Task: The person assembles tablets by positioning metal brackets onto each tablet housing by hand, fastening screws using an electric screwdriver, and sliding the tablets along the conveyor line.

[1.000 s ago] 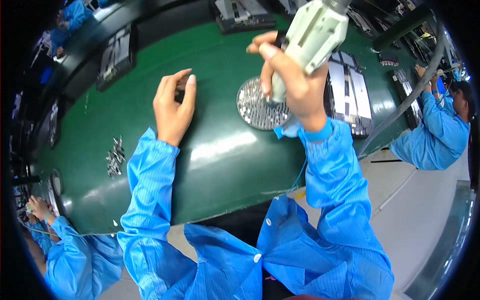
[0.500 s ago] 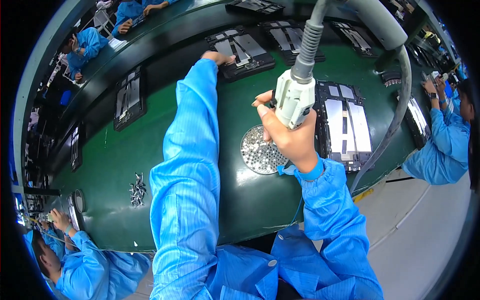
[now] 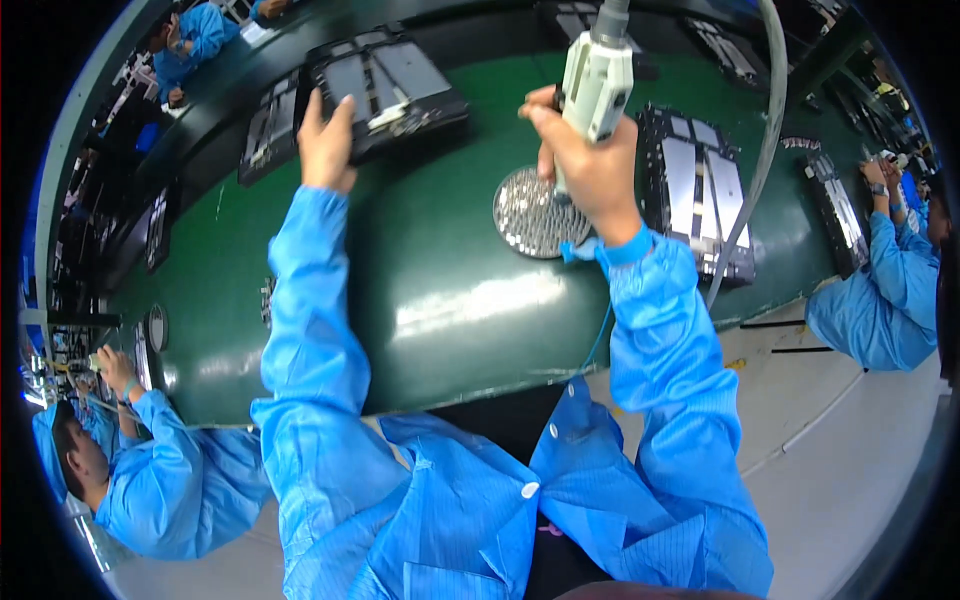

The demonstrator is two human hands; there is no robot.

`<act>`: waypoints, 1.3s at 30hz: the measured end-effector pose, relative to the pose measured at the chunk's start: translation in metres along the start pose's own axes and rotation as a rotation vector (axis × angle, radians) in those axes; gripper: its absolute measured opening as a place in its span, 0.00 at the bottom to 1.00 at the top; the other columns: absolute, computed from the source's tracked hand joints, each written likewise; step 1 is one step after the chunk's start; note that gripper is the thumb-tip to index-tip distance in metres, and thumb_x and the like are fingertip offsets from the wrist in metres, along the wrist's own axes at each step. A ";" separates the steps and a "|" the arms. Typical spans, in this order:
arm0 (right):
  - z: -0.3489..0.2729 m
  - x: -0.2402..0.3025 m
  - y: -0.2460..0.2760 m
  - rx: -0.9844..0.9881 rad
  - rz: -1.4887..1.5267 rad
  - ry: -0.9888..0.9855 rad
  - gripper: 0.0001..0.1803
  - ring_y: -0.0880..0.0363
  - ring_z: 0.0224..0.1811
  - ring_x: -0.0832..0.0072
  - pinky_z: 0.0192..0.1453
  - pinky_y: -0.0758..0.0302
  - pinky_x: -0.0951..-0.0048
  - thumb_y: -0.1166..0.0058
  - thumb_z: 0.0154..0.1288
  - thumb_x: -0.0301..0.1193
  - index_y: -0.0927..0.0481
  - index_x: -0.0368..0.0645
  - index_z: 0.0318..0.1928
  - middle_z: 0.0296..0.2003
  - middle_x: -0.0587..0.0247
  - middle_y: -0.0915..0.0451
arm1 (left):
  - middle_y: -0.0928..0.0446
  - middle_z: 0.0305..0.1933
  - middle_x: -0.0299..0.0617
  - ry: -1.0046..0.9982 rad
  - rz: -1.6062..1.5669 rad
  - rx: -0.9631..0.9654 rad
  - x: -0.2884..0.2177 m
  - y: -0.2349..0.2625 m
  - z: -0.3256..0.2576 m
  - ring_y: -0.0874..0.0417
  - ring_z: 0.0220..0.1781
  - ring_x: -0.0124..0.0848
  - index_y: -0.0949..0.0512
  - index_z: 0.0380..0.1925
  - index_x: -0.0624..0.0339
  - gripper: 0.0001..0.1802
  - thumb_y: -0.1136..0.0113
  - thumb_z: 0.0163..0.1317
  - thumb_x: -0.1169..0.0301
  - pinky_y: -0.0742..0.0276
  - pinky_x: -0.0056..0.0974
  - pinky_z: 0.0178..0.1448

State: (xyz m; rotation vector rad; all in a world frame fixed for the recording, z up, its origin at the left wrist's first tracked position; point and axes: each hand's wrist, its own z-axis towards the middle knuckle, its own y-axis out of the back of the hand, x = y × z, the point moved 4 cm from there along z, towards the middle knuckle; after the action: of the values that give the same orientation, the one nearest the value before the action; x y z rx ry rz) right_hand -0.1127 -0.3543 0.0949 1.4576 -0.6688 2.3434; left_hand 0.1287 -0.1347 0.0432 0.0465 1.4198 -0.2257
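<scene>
My left hand [image 3: 325, 145] reaches far across the green conveyor belt [image 3: 440, 290] and grips the near edge of a dark flat panel assembly [image 3: 395, 85]. My right hand [image 3: 585, 165] is wrapped around a pale green electric screwdriver [image 3: 595, 75] held upright, its cable running up and away. The tool's tip points down over a round perforated screw tray [image 3: 535, 212] lying on the belt just below that hand. Both arms wear blue sleeves.
Another dark panel with silvery plates [image 3: 695, 195] lies right of the screw tray; further panels [image 3: 265, 130] sit farther left. A person in blue [image 3: 880, 290] works at the right, another [image 3: 130, 470] at the lower left. A small pile of metal parts [image 3: 266, 300] lies on the belt.
My left arm has stretched farther out and its hand has closed on the panel's edge. The screwdriver hand stays over the screw tray; the view has shifted slightly.
</scene>
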 end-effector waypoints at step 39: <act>-0.008 -0.013 -0.125 0.339 0.088 0.089 0.13 0.23 0.19 0.74 0.23 0.28 0.74 0.47 0.67 0.25 0.19 0.24 0.43 0.17 0.56 0.23 | 0.15 0.34 0.41 -0.111 0.840 -0.240 -0.047 0.229 -0.210 0.19 0.31 0.24 0.15 0.49 0.65 0.13 0.34 0.67 0.70 0.23 0.31 0.38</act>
State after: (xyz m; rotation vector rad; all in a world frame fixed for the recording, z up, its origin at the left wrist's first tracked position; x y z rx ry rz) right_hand -0.0528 -0.2443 0.1081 1.4688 -0.3288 2.6734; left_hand -0.0397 0.1304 0.0337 0.4153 1.2005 0.6236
